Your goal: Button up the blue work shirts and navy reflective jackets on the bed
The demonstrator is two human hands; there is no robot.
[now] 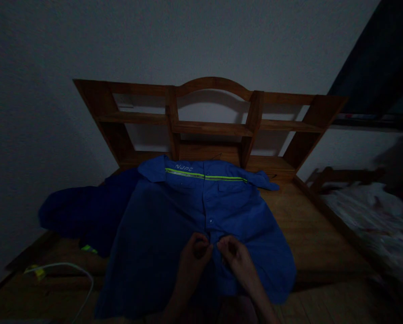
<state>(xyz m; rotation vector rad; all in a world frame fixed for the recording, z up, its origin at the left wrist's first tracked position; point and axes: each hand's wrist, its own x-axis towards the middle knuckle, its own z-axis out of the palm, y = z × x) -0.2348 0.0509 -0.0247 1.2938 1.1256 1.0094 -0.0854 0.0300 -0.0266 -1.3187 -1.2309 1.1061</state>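
Observation:
A blue work shirt with a yellow-green stripe across the chest lies spread front up on a wooden desk. White lettering shows above the stripe, and a button sits on its front placket. Just below that button, my left hand is closed in a pinch at the placket's left edge. My right hand pinches the cloth opposite it, a small gap away. The fingertips are dim, so any button between them is hidden. The shirt's lower part hangs toward me over the desk's front edge.
A darker blue garment lies bunched at the left. A pale cable curves near a yellow item at lower left. Wooden shelving rises behind the shirt against the wall. Pale bedding is at the right.

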